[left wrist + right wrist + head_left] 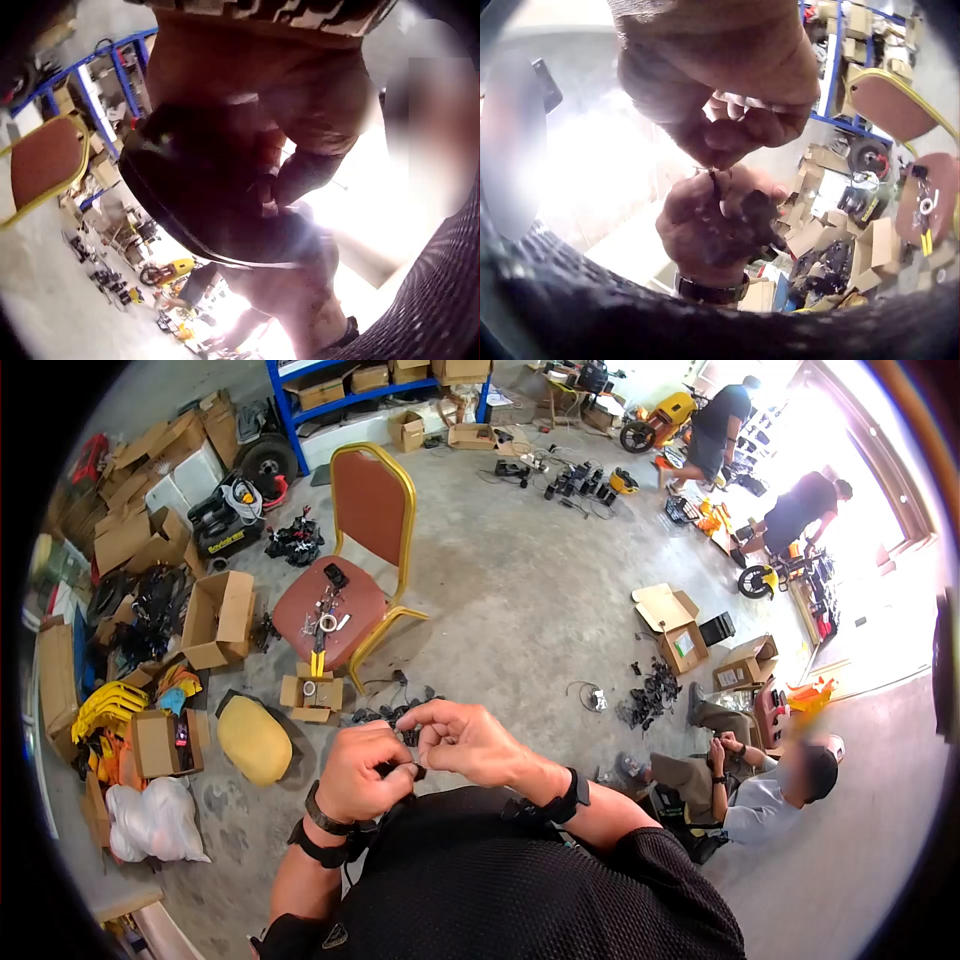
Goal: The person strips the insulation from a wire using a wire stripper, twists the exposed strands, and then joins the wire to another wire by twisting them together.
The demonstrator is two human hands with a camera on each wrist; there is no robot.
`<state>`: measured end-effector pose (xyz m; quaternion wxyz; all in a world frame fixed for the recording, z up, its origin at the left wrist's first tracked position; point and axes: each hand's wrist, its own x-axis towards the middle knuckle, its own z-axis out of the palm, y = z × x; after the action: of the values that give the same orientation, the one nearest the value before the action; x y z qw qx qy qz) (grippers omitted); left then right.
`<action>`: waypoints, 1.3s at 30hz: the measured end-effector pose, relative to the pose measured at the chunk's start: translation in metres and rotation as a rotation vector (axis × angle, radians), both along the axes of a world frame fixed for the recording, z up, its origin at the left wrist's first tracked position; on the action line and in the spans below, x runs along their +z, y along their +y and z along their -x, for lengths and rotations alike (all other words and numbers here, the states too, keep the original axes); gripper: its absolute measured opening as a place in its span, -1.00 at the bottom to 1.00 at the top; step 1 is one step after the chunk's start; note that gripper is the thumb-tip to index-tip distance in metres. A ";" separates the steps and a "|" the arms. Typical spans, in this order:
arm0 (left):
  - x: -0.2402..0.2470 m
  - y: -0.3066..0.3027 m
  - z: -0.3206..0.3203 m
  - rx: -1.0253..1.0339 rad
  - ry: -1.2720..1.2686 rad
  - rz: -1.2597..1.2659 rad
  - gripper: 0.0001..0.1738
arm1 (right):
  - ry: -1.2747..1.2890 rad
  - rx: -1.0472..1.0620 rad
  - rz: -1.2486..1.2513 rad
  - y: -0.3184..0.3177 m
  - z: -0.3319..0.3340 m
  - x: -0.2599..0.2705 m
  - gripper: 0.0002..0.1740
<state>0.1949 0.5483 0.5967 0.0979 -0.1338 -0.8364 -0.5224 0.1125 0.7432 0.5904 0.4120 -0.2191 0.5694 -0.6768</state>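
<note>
In front of the chest, my left hand grips a small black part, its fingers curled round it. The same dark part looms large and shadowed in the left wrist view, so its kind does not show. My right hand is close beside the left, thumb and index finger pinched together. Between the two hands, in the right wrist view, a thin dark wire runs from the right fingertips to the black part. Fingers hide much of the part in the head view.
Ahead stands a red chair bearing yellow-handled pliers and a tape roll. Open cardboard boxes crowd the left. Black parts lie on the floor. A seated person is at right; two others bend near the doorway.
</note>
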 end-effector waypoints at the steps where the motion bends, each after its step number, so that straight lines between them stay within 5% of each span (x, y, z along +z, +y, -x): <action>1: 0.004 0.002 0.001 0.001 0.034 0.049 -0.91 | -0.064 0.026 -0.029 0.001 0.005 0.000 -0.55; 5: 0.004 0.001 0.003 0.034 0.007 0.060 -0.92 | -0.175 0.026 -0.040 0.001 0.008 -0.002 -0.54; 10: -0.006 -0.016 -0.002 0.038 -0.420 -0.357 -0.92 | 0.525 -0.239 0.024 0.002 -0.005 0.003 -0.49; 14: -0.022 -0.019 -0.001 0.005 -0.457 -0.687 -0.92 | 0.914 -0.261 0.009 0.002 -0.006 0.005 -0.49; 23: -0.021 -0.016 0.001 0.013 -0.536 -0.725 -0.90 | 1.136 -0.239 0.130 -0.010 -0.004 0.005 -0.59; 29: -0.026 -0.016 0.000 -0.014 -0.530 -0.723 -0.92 | 1.043 -0.244 0.143 -0.009 -0.003 0.010 -0.64; 33: -0.020 -0.012 0.006 -0.057 -0.405 -0.588 -0.94 | 0.569 -0.145 0.046 -0.006 -0.001 0.008 -0.60; 35: -0.013 -0.008 0.009 -0.043 -0.222 -0.311 -0.92 | 0.190 -0.057 0.001 -0.003 0.001 0.003 -0.57; 39: 0.007 0.005 0.014 -0.033 0.185 0.260 -0.86 | -0.100 0.083 0.053 -0.001 0.015 -0.026 -0.50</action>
<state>0.1809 0.5531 0.6041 0.1477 -0.2067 -0.8820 -0.3969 0.0977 0.7417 0.5644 0.4616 -0.2190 0.5203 -0.6842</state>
